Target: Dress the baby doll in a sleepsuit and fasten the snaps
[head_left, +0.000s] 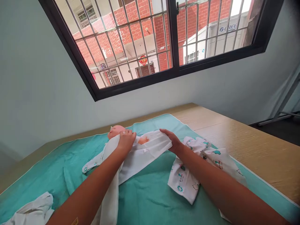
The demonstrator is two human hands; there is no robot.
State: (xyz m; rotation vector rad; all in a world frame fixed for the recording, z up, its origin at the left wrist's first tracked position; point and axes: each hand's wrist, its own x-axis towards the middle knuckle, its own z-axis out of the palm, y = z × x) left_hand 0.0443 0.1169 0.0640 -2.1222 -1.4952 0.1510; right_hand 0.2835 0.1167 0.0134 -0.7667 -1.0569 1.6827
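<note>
A baby doll lies on its back on the green cloth, its head toward the wall. A white baby garment is around its body, and a small pinkish doll hand shows at one sleeve. My left hand is closed over the garment near the doll's neck, its fingertips partly hidden in the fabric. On the right, my right hand pinches the stretched end of the same white fabric, thumb on top. Beneath my right forearm lies a printed baby garment with small teal figures.
The green cloth covers much of a wooden table. Crumpled white fabric lies at the lower left. Behind the table rises a pale wall with a barred window. A metal stand is at the far right.
</note>
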